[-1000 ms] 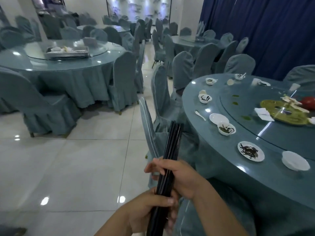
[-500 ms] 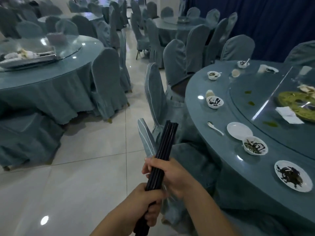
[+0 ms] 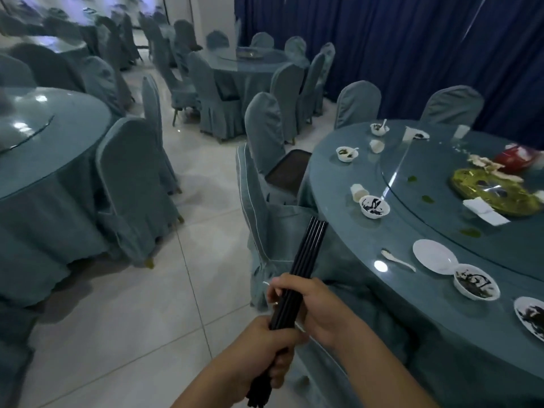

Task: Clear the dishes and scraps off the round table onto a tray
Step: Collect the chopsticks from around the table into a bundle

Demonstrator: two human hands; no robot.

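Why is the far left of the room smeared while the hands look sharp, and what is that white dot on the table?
Head view: likely motion blur smears the far chairs; the left hand, right hand and chopsticks are crisp; the dot on the round table is light glare.

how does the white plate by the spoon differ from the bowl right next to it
The plate is flat and shallow; the bowl is deeper, with raised sides. The plate looks bare, while the bowl holds dark scraps. The plate lies closer to the spoon, the bowl on its far side. Both are white, round and sit near the edge of the round table.
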